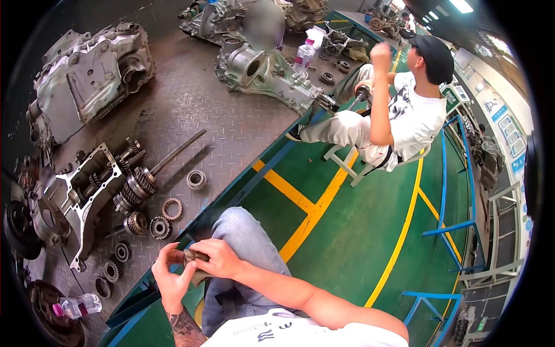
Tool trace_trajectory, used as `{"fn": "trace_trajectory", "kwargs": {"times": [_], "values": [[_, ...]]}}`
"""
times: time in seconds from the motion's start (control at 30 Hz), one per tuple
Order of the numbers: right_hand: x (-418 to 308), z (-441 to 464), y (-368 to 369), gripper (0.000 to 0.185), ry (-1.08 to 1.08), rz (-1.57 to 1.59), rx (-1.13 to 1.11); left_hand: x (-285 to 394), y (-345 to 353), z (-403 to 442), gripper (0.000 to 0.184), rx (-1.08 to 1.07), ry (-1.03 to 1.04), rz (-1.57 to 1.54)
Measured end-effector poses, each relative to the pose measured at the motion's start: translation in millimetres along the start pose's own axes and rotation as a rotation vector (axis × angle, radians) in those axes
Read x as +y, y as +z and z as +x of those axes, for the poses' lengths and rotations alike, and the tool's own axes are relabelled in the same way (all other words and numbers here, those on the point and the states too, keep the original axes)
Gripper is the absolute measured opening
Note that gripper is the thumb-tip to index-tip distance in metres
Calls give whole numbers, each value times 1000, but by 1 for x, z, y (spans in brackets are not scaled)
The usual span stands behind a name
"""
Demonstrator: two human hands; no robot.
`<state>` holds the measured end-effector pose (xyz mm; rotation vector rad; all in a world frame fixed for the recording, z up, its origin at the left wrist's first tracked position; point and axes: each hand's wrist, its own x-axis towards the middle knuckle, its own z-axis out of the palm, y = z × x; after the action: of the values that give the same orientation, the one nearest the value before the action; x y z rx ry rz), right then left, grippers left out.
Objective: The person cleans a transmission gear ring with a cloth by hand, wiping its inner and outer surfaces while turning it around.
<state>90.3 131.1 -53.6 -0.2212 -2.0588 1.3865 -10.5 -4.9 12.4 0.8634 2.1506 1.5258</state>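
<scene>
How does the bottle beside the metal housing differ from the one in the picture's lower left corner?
The far bottle stands upright, while the near bottle lies on its side. The far bottle's cap points up; the near bottle's cap points toward the picture's left edge. Both are see-through bottles with pinkish caps.

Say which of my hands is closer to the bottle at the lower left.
Left. Your left hand is to the bottle's right in the view; your right hand is farther right.
</scene>
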Motion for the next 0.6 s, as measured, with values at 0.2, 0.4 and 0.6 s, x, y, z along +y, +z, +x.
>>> {"fn": "trace_trajectory", "kwargs": {"times": [0.2, 0.4, 0.6], "values": [[-1, 2, -2, 27, 110, 187, -44, -4, 1, 0, 62, -43, 33, -187], [5, 3, 0, 24, 300, 510, -168, -14, 6, -5, 66, -39, 76, -311], [11, 2, 3, 27, 336, 664, -182, -20, 7, -1, 68, -67, 236, -277]]}}
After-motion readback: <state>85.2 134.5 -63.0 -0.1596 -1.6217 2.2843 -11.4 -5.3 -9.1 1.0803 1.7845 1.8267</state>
